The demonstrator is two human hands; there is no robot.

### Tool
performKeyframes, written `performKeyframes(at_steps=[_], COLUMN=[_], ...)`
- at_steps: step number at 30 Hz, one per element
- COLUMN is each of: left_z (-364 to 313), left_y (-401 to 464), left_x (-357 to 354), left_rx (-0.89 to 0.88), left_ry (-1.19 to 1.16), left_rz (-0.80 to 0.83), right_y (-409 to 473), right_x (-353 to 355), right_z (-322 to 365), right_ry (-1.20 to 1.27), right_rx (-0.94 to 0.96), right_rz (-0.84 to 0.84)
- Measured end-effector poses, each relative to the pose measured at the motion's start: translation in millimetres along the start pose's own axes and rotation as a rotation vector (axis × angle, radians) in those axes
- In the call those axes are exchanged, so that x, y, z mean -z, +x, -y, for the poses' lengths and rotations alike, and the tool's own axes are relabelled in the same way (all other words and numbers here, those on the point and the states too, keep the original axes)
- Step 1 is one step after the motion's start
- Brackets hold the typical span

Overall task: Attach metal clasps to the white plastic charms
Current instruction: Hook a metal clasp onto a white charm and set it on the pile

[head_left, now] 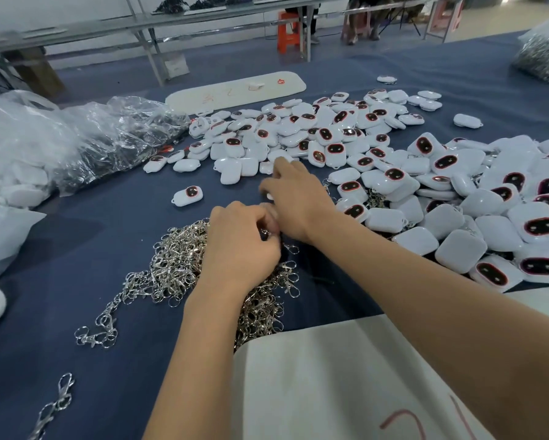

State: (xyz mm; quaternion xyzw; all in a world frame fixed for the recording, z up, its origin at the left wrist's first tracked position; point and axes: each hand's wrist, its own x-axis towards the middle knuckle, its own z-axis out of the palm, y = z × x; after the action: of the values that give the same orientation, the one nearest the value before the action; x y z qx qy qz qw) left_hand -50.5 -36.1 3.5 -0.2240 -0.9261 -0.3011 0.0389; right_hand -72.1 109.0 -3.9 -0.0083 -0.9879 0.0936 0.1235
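Note:
A heap of silver metal clasps [174, 268] lies on the blue cloth just under my left hand [241, 246]. My left hand's fingers are curled and pinch a clasp at their tips, near my right hand. My right hand [295, 198] is blurred, with fingers bent over a small white charm [270, 195] mostly hidden beneath it. Many white plastic charms [298, 134] with dark red-rimmed ovals spread across the far middle. A bigger pile of charms [489, 217] with clasps showing between them sits at the right.
Clear plastic bags [108, 138] of parts lie at the left. A white board [235, 90] lies beyond the charms, another white sheet [314, 376] under my forearms. A bag of metal parts [543, 58] sits far right. Loose clasps [57, 404] lie near left.

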Motion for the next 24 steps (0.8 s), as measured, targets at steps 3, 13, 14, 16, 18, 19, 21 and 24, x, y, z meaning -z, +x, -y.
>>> performKeyframes(at_steps=[3,13,14,16,18,19,21,24], left_z=[-2.5,-4.1,-5.2,-9.5,-14.2,-15.7,-16.3,-15.5], left_y=[-1.7,1.1,1.4,2.0,1.4,0.7,-0.5,-1.1], left_x=[-0.5,-5.1,-5.9,-6.5,-7.0,-7.7,-9.8,-11.1], left_rx=[-0.070,-0.074,-0.084,-0.086,-0.079,-0.075,-0.069,-0.047], left_ry=[0.055,0.046,-0.017,-0.195,-0.323,-0.366,-0.429,-0.508], left_rz=[0.098,0.081,0.022,-0.063,-0.069,-0.048,0.001,0.051], right_y=[-17.9,-80.1,-85.9,-92.2,-94.1,-94.9,-97.0,-99.0], right_x=[5.4,13.2,14.2,16.3,18.6,19.3,18.9,14.9], right_z=[-3.9,-5.1,-4.8,-6.5,-11.2,-13.3,-17.7,-24.0], right_ry=[0.118,0.362,0.410,0.565,0.715,0.770,0.828,0.912], right_rx=[-0.106,-0.228,-0.233,-0.248,-0.237,-0.215,-0.175,-0.222], right_rz=[-0.067,-0.183,-0.207,-0.251,-0.230,-0.205,-0.183,-0.256])
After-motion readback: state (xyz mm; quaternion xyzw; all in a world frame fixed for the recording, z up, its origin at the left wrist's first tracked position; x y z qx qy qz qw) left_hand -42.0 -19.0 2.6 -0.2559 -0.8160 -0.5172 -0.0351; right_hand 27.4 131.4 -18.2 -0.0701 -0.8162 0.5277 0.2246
